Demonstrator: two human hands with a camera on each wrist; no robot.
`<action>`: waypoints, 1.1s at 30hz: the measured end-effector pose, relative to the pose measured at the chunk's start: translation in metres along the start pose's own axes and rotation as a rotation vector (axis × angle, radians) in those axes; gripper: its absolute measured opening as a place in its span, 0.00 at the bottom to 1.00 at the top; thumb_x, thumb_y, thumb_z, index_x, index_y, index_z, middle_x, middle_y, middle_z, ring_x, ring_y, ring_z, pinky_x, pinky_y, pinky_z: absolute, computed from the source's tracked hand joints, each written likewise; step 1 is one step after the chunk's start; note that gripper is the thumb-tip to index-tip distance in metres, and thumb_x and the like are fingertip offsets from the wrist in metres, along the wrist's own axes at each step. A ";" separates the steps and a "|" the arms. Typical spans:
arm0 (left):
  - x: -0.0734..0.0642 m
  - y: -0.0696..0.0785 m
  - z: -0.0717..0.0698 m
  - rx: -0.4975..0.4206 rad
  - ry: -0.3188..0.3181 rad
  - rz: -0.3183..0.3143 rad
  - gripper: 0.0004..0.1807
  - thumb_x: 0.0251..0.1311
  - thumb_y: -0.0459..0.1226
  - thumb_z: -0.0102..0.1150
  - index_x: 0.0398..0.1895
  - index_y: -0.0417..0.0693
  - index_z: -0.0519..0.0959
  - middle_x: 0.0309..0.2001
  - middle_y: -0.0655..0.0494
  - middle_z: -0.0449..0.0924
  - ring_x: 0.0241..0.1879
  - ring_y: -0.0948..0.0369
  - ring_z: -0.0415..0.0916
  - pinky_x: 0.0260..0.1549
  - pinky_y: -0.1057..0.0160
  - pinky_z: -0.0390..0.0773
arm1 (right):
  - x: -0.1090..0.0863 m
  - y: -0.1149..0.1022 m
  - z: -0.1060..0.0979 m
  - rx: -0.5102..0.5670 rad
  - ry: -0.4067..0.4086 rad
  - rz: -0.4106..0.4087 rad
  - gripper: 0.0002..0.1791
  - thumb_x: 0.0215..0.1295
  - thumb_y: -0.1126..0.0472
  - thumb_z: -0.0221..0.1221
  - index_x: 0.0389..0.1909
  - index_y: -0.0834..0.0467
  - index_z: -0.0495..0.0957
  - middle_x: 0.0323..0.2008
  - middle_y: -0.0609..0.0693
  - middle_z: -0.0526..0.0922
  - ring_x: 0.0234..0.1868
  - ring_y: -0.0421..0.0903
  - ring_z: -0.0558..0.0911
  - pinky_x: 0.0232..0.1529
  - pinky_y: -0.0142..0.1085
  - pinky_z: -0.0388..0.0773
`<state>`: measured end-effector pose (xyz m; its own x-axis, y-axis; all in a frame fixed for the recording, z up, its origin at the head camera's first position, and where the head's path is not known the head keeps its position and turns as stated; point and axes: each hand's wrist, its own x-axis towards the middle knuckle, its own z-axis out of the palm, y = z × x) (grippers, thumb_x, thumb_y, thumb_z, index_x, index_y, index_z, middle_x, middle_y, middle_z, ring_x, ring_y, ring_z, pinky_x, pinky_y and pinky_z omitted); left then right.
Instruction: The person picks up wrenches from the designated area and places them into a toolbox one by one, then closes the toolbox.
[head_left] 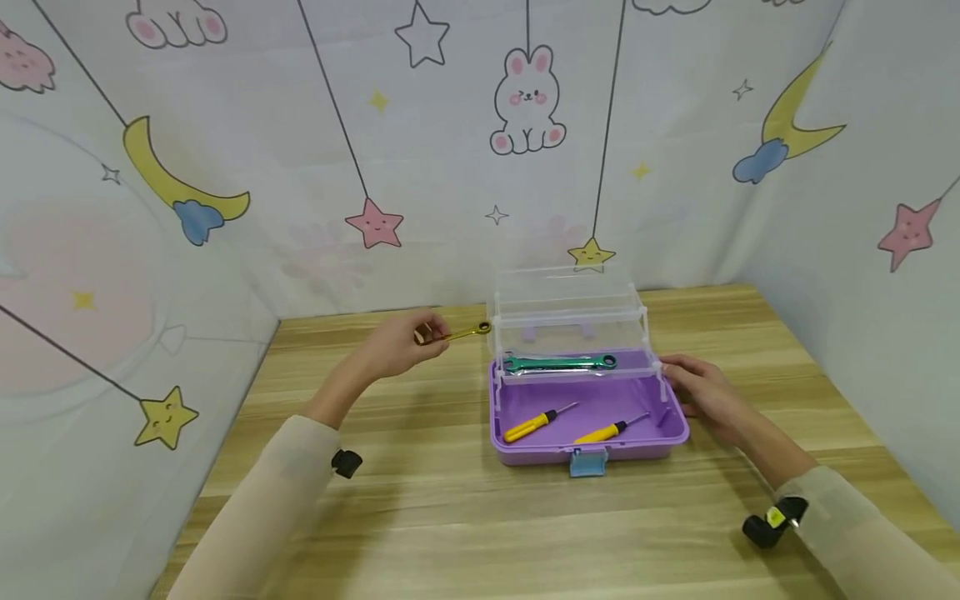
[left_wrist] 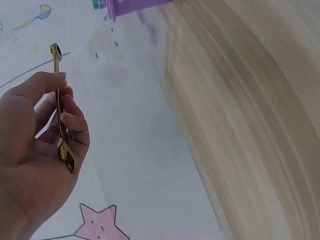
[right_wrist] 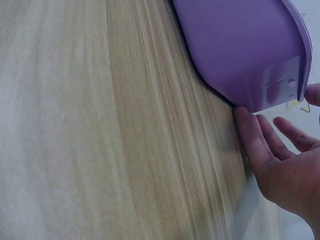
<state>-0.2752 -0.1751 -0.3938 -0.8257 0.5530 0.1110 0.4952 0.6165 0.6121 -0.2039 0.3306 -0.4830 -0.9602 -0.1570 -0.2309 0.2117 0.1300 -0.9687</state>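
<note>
1. Near the middle of the table [head_left: 420, 533], slightly to the right, stood a purple box [head_left: 525, 457], its blue latch [head_left: 588, 463] at the front edge.
2. Inside it, a left yellow screwdriver [head_left: 529, 428] lay by the front left corner and a right yellow screwdriver [head_left: 600, 434] by the front edge; both tips pointed right and backward.
3. The right hand [head_left: 708, 398] was at the box's right edge, its fingers spread and rather straight, touching the wall.
4. In the transparent tray [head_left: 637, 372], a green wrench [head_left: 562, 364] lay parallel to the front edge.
5. Toward the table's back edge, the left hand [head_left: 399, 343], much the nearer one, pinched a gold wrench [head_left: 467, 332] between thumb and fingers. It extended rightward from them, long axis nearly level, ring end pointing at the tray's left edge; whether they touched, I could not tell.
6. Behind hung a printed curtain [head_left: 450, 150].
</note>
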 end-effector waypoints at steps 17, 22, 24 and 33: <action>0.065 0.054 0.030 0.017 -0.046 0.155 0.05 0.71 0.36 0.68 0.46 0.46 0.84 0.41 0.56 0.83 0.42 0.60 0.80 0.43 0.61 0.82 | -0.001 -0.001 0.001 0.002 -0.010 -0.005 0.35 0.84 0.47 0.54 0.77 0.67 0.61 0.49 0.46 0.84 0.47 0.39 0.85 0.45 0.40 0.88; 0.076 0.061 0.040 0.041 -0.048 0.177 0.05 0.71 0.37 0.68 0.46 0.48 0.84 0.41 0.58 0.83 0.41 0.61 0.80 0.42 0.63 0.81 | -0.001 0.000 0.000 0.005 -0.009 -0.005 0.34 0.83 0.47 0.54 0.77 0.66 0.63 0.50 0.46 0.84 0.47 0.39 0.85 0.45 0.40 0.88; 0.080 0.064 0.044 0.029 -0.053 0.188 0.05 0.71 0.37 0.68 0.46 0.48 0.84 0.41 0.58 0.83 0.41 0.61 0.80 0.42 0.64 0.81 | 0.000 0.001 0.000 0.005 -0.009 -0.005 0.34 0.83 0.47 0.54 0.77 0.65 0.63 0.50 0.46 0.84 0.48 0.39 0.85 0.46 0.40 0.88; 0.096 0.081 0.060 0.000 -0.084 0.239 0.05 0.72 0.36 0.67 0.47 0.47 0.84 0.42 0.58 0.82 0.41 0.62 0.79 0.40 0.67 0.81 | 0.003 0.003 -0.002 -0.004 -0.006 0.001 0.35 0.83 0.46 0.54 0.77 0.65 0.62 0.50 0.46 0.84 0.48 0.39 0.84 0.47 0.41 0.87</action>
<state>-0.2981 -0.0383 -0.3806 -0.6600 0.7277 0.1868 0.6735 0.4628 0.5764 -0.2067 0.3320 -0.4866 -0.9588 -0.1628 -0.2326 0.2121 0.1340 -0.9680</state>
